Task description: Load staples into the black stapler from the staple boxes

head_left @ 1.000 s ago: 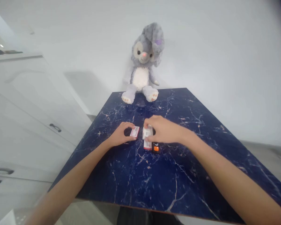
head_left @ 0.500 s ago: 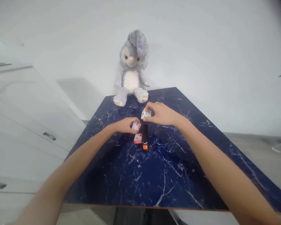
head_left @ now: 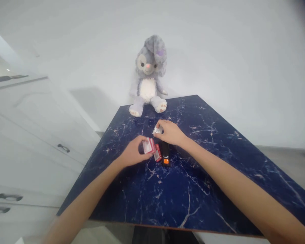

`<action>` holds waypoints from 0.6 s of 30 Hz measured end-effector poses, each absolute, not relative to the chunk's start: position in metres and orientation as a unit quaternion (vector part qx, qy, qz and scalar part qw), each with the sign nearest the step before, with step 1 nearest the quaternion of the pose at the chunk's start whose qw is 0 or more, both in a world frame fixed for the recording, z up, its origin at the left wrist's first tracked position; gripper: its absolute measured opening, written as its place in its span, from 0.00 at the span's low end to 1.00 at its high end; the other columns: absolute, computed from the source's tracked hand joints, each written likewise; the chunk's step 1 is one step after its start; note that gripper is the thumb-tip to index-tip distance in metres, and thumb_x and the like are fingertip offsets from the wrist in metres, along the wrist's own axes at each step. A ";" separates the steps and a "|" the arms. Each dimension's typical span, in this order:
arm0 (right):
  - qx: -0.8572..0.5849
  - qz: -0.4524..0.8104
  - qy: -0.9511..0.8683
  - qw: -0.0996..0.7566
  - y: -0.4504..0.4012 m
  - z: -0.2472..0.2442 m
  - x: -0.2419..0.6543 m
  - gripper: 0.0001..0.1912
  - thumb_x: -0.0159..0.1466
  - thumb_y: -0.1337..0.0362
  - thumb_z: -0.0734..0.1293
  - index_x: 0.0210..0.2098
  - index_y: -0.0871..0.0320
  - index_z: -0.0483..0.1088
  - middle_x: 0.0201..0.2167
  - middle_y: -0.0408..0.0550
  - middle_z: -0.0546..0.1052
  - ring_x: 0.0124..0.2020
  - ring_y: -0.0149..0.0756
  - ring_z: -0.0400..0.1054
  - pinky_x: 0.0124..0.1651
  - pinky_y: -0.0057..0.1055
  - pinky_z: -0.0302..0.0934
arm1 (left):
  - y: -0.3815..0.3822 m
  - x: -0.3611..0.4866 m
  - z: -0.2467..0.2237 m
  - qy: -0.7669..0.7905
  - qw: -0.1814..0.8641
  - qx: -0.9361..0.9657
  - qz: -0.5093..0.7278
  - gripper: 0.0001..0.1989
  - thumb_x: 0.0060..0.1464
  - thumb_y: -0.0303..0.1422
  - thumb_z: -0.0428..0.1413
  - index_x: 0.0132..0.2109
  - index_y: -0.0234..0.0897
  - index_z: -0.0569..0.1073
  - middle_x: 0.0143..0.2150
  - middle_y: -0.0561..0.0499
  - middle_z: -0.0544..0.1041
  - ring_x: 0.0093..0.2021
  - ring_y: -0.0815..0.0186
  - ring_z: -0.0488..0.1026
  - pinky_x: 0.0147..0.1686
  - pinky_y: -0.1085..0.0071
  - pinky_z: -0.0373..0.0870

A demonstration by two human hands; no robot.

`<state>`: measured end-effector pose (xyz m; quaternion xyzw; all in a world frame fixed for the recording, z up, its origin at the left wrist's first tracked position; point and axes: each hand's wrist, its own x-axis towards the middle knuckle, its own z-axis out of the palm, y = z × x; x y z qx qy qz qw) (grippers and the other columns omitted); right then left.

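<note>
My left hand (head_left: 134, 151) is closed on a small red-and-white box (head_left: 148, 145), thumb and fingers at its sides. Just right of that box, a second small red-and-white box (head_left: 157, 153) lies tilted on the table, close against a black device with an orange button (head_left: 166, 157). My right hand (head_left: 169, 132) pinches a small white box (head_left: 157, 129) beyond the far end of the black device. Part of the white box and the device's far end are hidden by my right hand.
A grey plush rabbit (head_left: 148, 74) sits at the far edge of the blue marbled table (head_left: 152, 200), against a white wall (head_left: 218, 51). White cabinets (head_left: 35, 145) with dark handles stand along the left.
My left hand has moved nearer with its box. The other red-and-white box has turned askew beside the black device. My right hand has lowered slightly with the white box. The view has shifted a little.
</note>
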<state>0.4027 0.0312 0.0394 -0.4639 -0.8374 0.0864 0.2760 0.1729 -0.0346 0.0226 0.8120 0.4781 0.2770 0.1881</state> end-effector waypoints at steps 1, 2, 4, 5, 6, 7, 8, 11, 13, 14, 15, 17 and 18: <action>-0.463 0.087 -0.838 0.277 0.033 0.039 0.401 0.14 0.59 0.56 0.71 0.40 0.56 0.68 0.40 0.48 0.76 0.42 0.41 0.70 0.43 0.32 0.58 | -0.041 0.181 0.018 0.465 0.197 0.820 0.270 0.26 0.48 0.42 0.65 0.52 0.41 0.67 0.50 0.50 0.75 0.48 0.59 0.73 0.50 0.63 0.68; -0.462 0.092 -0.840 0.269 0.034 0.038 0.400 0.14 0.59 0.57 0.70 0.41 0.56 0.68 0.40 0.48 0.77 0.42 0.41 0.70 0.43 0.32 0.58 | -0.045 0.188 0.013 0.457 0.216 0.826 0.251 0.27 0.48 0.42 0.65 0.52 0.41 0.67 0.49 0.50 0.75 0.47 0.59 0.74 0.49 0.63 0.68; -0.464 0.128 -0.848 0.223 0.036 0.040 0.401 0.14 0.59 0.56 0.70 0.42 0.55 0.70 0.39 0.48 0.78 0.40 0.41 0.71 0.40 0.31 0.59 | -0.047 0.198 0.007 0.457 0.241 0.825 0.228 0.28 0.47 0.42 0.66 0.53 0.41 0.66 0.47 0.50 0.75 0.44 0.59 0.74 0.45 0.64 0.69; -0.465 0.156 -0.850 0.191 0.038 0.041 0.402 0.14 0.59 0.55 0.70 0.42 0.55 0.70 0.39 0.48 0.79 0.39 0.40 0.72 0.39 0.30 0.59 | -0.046 0.201 0.007 0.457 0.246 0.826 0.218 0.29 0.47 0.42 0.66 0.52 0.41 0.66 0.47 0.50 0.75 0.44 0.58 0.74 0.43 0.64 0.68; -0.467 0.183 -0.851 0.159 0.039 0.043 0.402 0.15 0.59 0.55 0.70 0.42 0.55 0.71 0.39 0.48 0.79 0.38 0.40 0.73 0.38 0.30 0.59 | -0.045 0.201 0.008 0.454 0.246 0.831 0.207 0.28 0.46 0.42 0.67 0.52 0.41 0.66 0.47 0.49 0.75 0.43 0.58 0.74 0.43 0.64 0.68; -0.469 0.200 -0.850 0.132 0.040 0.045 0.402 0.16 0.58 0.54 0.70 0.43 0.55 0.72 0.39 0.48 0.80 0.38 0.41 0.73 0.36 0.30 0.60 | -0.043 0.201 0.011 0.447 0.242 0.839 0.193 0.27 0.46 0.42 0.67 0.51 0.41 0.67 0.47 0.49 0.75 0.44 0.58 0.73 0.43 0.64 0.68; -0.470 0.205 -0.851 0.111 0.041 0.047 0.400 0.17 0.56 0.54 0.71 0.43 0.55 0.74 0.40 0.49 0.80 0.38 0.42 0.74 0.36 0.30 0.60 | -0.042 0.200 0.015 0.438 0.236 0.850 0.176 0.26 0.47 0.42 0.67 0.51 0.41 0.68 0.47 0.49 0.75 0.44 0.57 0.73 0.44 0.63 0.68; -0.462 0.171 -0.869 0.051 0.045 0.054 0.392 0.20 0.52 0.58 0.72 0.44 0.56 0.76 0.41 0.53 0.81 0.41 0.47 0.75 0.37 0.31 0.61 | -0.043 0.199 0.024 0.434 0.230 0.858 0.148 0.25 0.47 0.41 0.66 0.50 0.41 0.69 0.47 0.48 0.74 0.46 0.56 0.73 0.45 0.61 0.69; -0.446 0.169 -0.879 0.010 0.049 0.059 0.387 0.19 0.51 0.61 0.72 0.43 0.58 0.78 0.41 0.55 0.81 0.41 0.49 0.75 0.38 0.32 0.61 | -0.048 0.199 0.024 0.448 0.260 0.839 0.168 0.26 0.46 0.40 0.67 0.51 0.42 0.69 0.47 0.48 0.74 0.47 0.55 0.73 0.47 0.58 0.70; -0.437 0.180 -0.881 -0.009 0.051 0.061 0.385 0.18 0.51 0.60 0.72 0.41 0.58 0.79 0.40 0.55 0.82 0.40 0.49 0.75 0.37 0.32 0.62 | -0.052 0.199 0.023 0.448 0.284 0.827 0.186 0.28 0.45 0.39 0.68 0.52 0.42 0.69 0.50 0.47 0.74 0.49 0.55 0.73 0.50 0.57 0.71; -0.427 0.196 -0.882 -0.025 0.052 0.064 0.384 0.16 0.52 0.59 0.72 0.39 0.59 0.80 0.38 0.55 0.82 0.39 0.48 0.76 0.37 0.32 0.62 | -0.056 0.198 0.021 0.447 0.310 0.813 0.207 0.30 0.44 0.38 0.68 0.54 0.43 0.69 0.54 0.46 0.72 0.52 0.54 0.72 0.54 0.55 0.70; -0.408 0.232 -0.882 -0.046 0.054 0.068 0.386 0.15 0.54 0.56 0.72 0.36 0.58 0.81 0.36 0.52 0.83 0.37 0.45 0.76 0.36 0.30 0.62 | -0.064 0.195 0.016 0.452 0.363 0.775 0.251 0.34 0.44 0.37 0.69 0.59 0.45 0.68 0.61 0.44 0.68 0.58 0.53 0.69 0.59 0.54 0.66; -0.400 0.250 -0.880 -0.050 0.054 0.069 0.387 0.15 0.56 0.54 0.71 0.37 0.58 0.81 0.37 0.50 0.83 0.37 0.43 0.76 0.36 0.29 0.63 | -0.068 0.193 0.014 0.465 0.396 0.744 0.270 0.37 0.45 0.36 0.69 0.61 0.45 0.66 0.62 0.43 0.68 0.58 0.53 0.69 0.60 0.53 0.66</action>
